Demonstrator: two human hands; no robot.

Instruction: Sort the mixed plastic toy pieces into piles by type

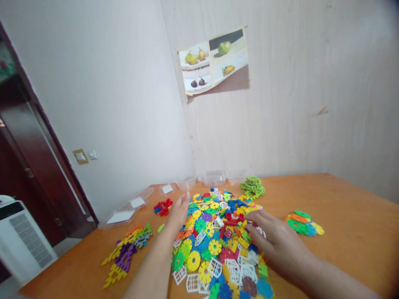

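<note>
Already red-and-blue bricks (163, 207), green pieces (252, 187) and flower discs (301, 225) sit apart; the big heap of plastic pieces (205, 245) lies mixed, between left hand (179, 214), fingers straight, and right hand (274, 233), fingers parted, nothing visibly gripped.

Plastic pieces (206, 254) cropped at bottom, some hidden by right fingers (265, 220), white appliance (23, 245) cut off left

You seem to be in a home: around your wooden bench (343, 211) are a dark door (40, 166), wall switch (80, 156), fruit poster (214, 62) and white household appliance (29, 238).
</note>
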